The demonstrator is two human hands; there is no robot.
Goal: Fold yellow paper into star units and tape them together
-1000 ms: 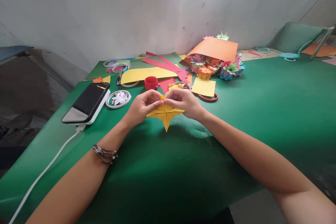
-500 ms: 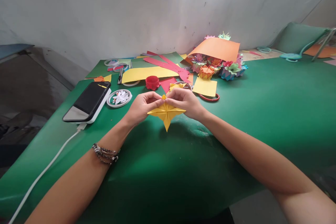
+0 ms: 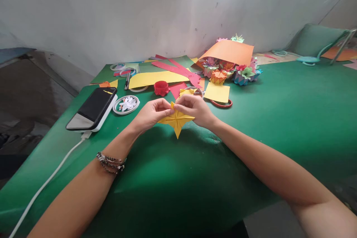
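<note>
A folded yellow paper star (image 3: pixel 176 122) is held up above the green table, one point hanging toward me. My left hand (image 3: pixel 153 114) pinches its far tip from the left, thumb and fingers closed. From the other side my right hand (image 3: pixel 197 111) grips the same far part, thumb lying along the paper. The fingers cover part of the star's upper points. Just beyond the hands stand a red paper ring (image 3: pixel 161 88) and a yellow paper square (image 3: pixel 217 92), with red-handled scissors (image 3: pixel 223 105) partly under the square.
To the left lie a power bank (image 3: pixel 93 108) with a white cable (image 3: pixel 50 176) and a tape roll (image 3: pixel 126 105) holding paper scraps. Behind are a cutter (image 3: pixel 127 81), a yellow paper strip (image 3: pixel 156 79), red strips (image 3: pixel 175 67), and paper flowers (image 3: pixel 247 74) under an orange sheet (image 3: pixel 228 52).
The star has tilted and turned slightly between my fingers, and its far tip now leans left. Both hands keep their pinch. The rest of the table is unchanged.
</note>
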